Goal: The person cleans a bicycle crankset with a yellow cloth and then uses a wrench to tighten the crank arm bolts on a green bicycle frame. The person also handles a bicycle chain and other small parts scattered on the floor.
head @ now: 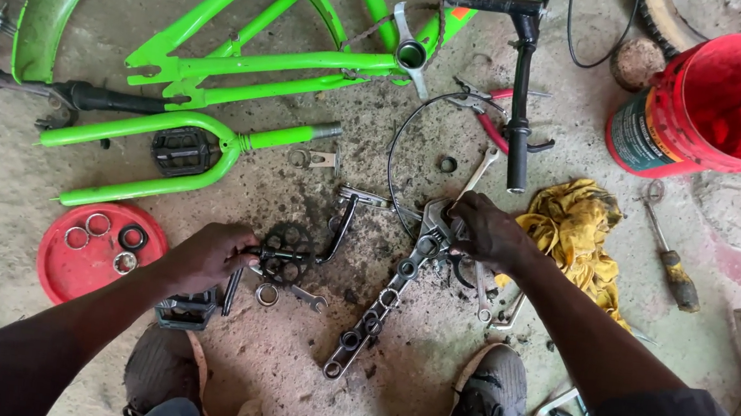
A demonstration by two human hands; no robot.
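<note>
Crank [292, 255] lying level, left hand [209, 255] gripping

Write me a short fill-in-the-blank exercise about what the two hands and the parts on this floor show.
1. The left hand grips the black ____ with its toothed chainring.
2. The right hand rests on a multi-hole ____ lying on the floor.
3. The small rings lie on a round ____ lid.
4. The bicycle frame is bright ____.

Missing words: crank; wrench; red; green
</note>
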